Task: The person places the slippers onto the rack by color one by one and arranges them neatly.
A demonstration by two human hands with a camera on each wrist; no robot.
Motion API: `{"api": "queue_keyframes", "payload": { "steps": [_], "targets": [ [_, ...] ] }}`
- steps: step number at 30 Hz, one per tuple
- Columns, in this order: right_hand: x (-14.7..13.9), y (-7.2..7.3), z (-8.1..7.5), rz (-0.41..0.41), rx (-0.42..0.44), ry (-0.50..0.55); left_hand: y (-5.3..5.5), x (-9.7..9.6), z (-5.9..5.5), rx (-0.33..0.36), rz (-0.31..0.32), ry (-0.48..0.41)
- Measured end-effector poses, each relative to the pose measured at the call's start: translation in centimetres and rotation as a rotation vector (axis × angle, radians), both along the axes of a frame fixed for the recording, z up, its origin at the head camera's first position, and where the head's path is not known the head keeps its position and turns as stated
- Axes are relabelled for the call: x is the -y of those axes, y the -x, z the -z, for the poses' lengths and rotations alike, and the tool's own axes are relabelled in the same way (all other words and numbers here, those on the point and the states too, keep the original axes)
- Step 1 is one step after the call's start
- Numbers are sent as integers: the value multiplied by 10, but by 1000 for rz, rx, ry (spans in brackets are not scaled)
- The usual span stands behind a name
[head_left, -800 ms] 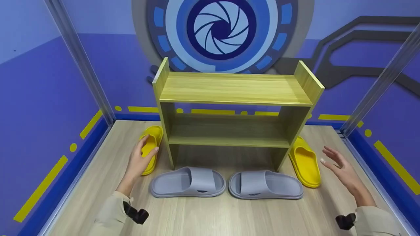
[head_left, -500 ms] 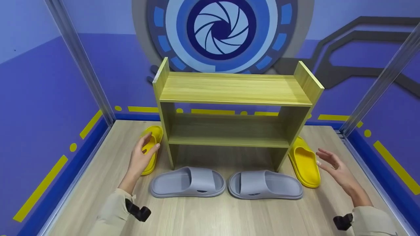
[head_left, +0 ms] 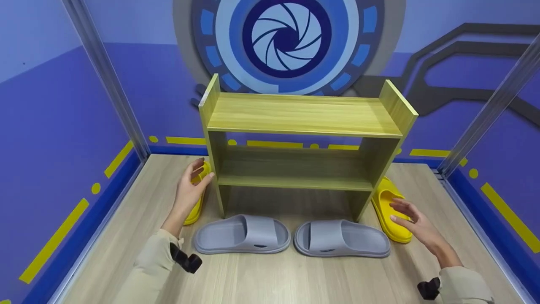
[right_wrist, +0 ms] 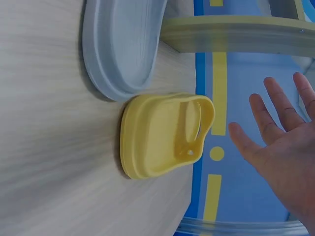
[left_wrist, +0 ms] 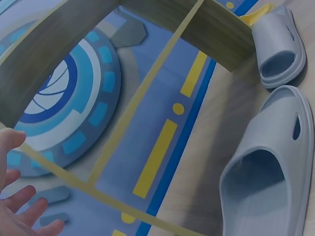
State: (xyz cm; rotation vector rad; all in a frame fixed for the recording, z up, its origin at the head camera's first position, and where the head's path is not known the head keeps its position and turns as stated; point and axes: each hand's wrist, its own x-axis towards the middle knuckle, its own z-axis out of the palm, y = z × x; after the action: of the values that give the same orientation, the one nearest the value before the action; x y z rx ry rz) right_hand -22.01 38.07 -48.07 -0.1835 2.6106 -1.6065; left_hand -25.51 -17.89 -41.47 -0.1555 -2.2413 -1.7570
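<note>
My left hand hovers with spread fingers beside the left panel of a wooden shoe rack. Under it a yellow slipper lies partly hidden. Over on the other side, my right hand hangs above the second yellow slipper, its fingers spread; the right wrist view shows a gap between hand and slipper. Two grey slippers lie toe to toe in front of the rack, a left one and a right one. Neither hand holds anything.
The rack stands on a wood-grain tabletop. A blue patterned wall rises behind and at both sides. Metal posts mark the back corners.
My left hand has moved right and away from me, nearer the rack's left panel. My right hand has moved left, over the right yellow slipper. The slippers and rack stay put.
</note>
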Motion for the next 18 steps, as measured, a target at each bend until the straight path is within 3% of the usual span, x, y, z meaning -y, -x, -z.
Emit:
{"api": "queue_keyframes", "payload": {
  "steps": [10, 18],
  "targets": [
    [17, 5, 18, -61, 21, -21, 10, -11, -11, 8, -4, 23],
    [34, 8, 34, -167, 35, -4, 17, -16, -22, 3, 8, 29]
  ]
}}
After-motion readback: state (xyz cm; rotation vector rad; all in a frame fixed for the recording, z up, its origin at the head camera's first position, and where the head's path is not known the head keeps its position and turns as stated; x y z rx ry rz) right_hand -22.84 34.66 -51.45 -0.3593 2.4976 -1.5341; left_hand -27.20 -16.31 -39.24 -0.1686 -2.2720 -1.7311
